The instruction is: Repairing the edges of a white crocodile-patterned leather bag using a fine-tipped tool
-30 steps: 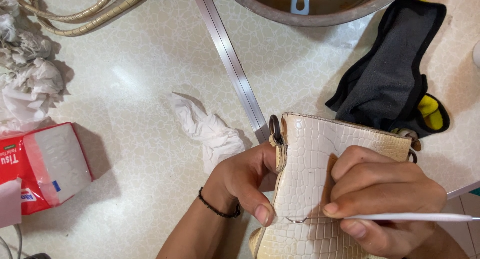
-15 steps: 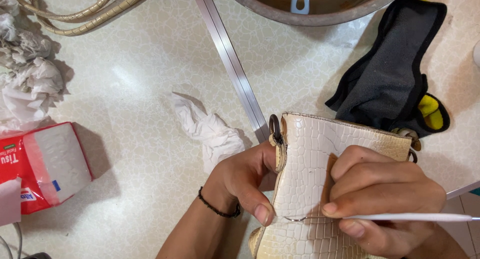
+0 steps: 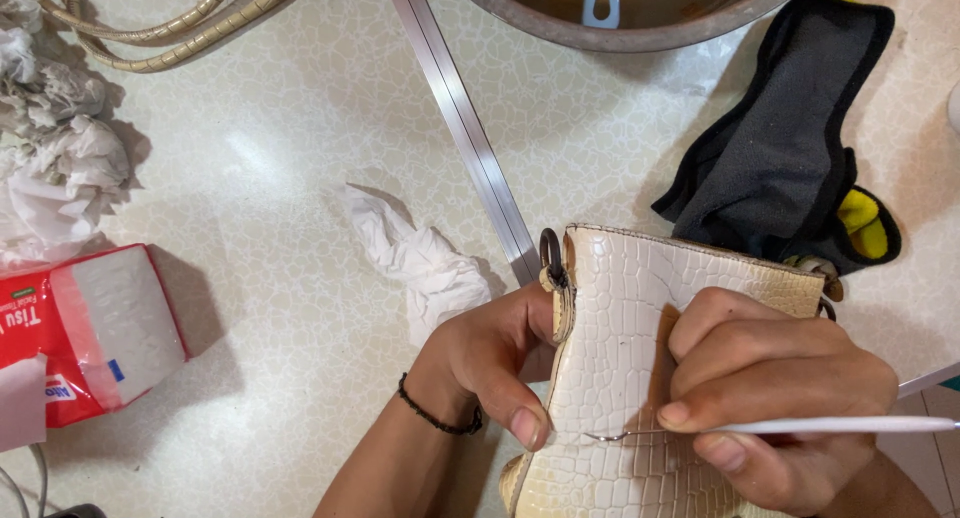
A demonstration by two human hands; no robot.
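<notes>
A cream crocodile-textured bag (image 3: pixel 620 318) lies at the lower middle of the speckled table. My left hand (image 3: pixel 490 363), with a thin black bracelet on the wrist, grips the bag's left edge beside a dark metal ring (image 3: pixel 551 250), thumb pressed on the front. My right hand (image 3: pixel 775 398) rests on the bag and pinches a thin white tool (image 3: pixel 840 425) whose fine hooked metal tip (image 3: pixel 605 436) touches the bag's surface near my left thumb.
A crumpled white tissue (image 3: pixel 420 263) lies left of the bag. A red and white tissue pack (image 3: pixel 85 328) and a heap of used tissues (image 3: pixel 55 168) sit at the left. A metal strip (image 3: pixel 460 128), a round metal basin (image 3: pixel 620 8), a beige strap (image 3: pixel 170 23) and a black-yellow pouch (image 3: pixel 790 148) lie beyond.
</notes>
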